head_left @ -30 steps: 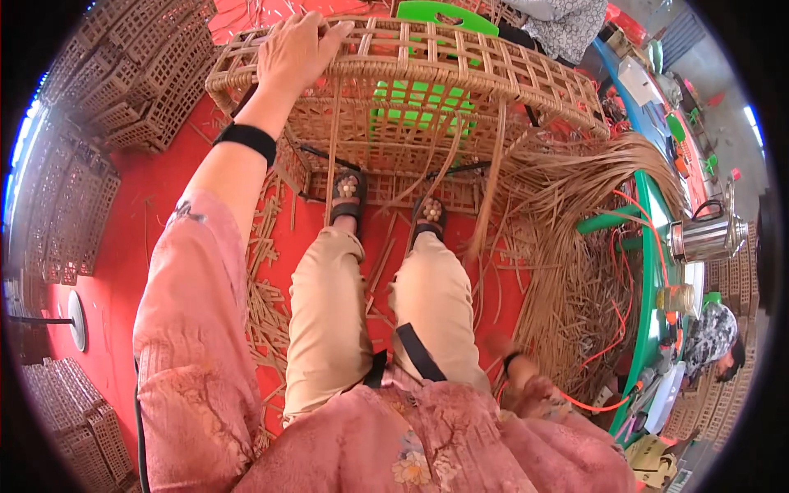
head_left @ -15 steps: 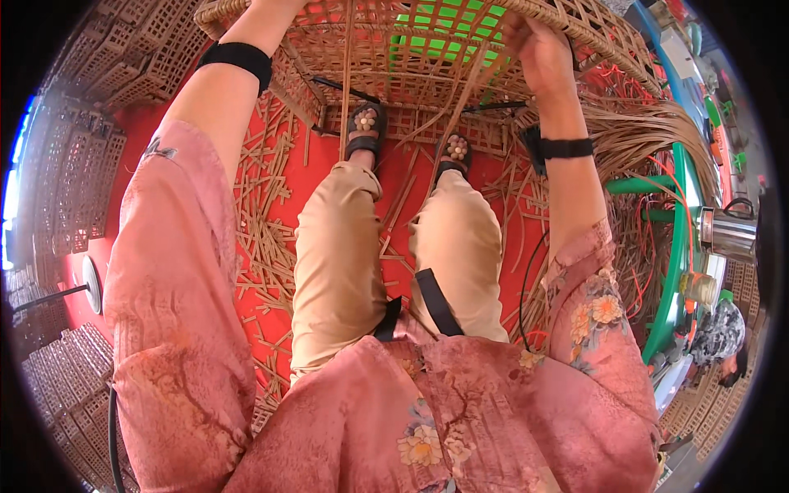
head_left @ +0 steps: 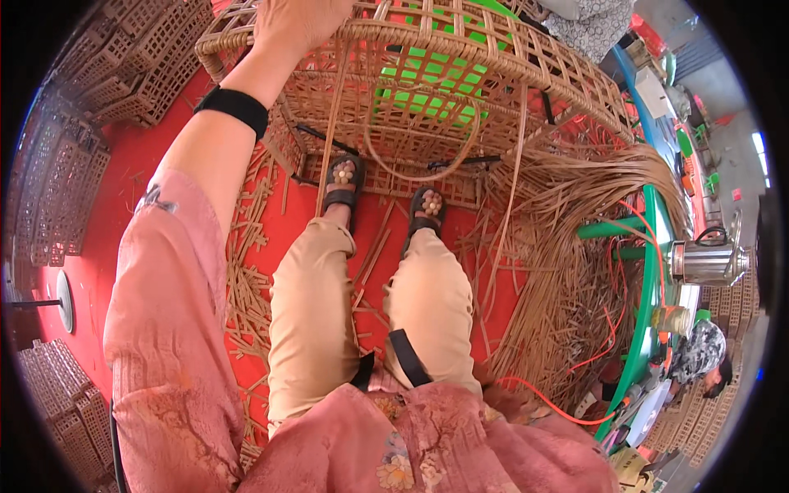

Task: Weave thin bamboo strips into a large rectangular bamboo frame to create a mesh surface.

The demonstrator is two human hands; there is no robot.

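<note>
A large openwork woven basket (head_left: 493, 41) of brown strips stands in front of my feet, its bound rim running across the upper view. My left hand (head_left: 304, 20) is closed on the rim at the left; its fingertips are partly hidden at the upper edge. A long strip (head_left: 331, 123) hangs below that hand, and another strip (head_left: 511, 172) hangs over the rim farther right. One strip makes a loose loop (head_left: 423, 174) on the basket's near side. My right hand is out of view; only its sleeve (head_left: 534, 427) shows low at the right.
Loose strips (head_left: 559, 238) lie heaped to the right, and short offcuts (head_left: 246, 287) litter the red floor. Green plastic lattice (head_left: 431, 82) shows through the basket. A green-edged table (head_left: 633, 361) with a metal pot (head_left: 707, 259) stands right. Stacked lattice baskets (head_left: 57, 181) line the left.
My right hand has let go of the basket rim and dropped back out of view. A looped strip now shows on the basket. My left hand stays at the rim as the view shifts.
</note>
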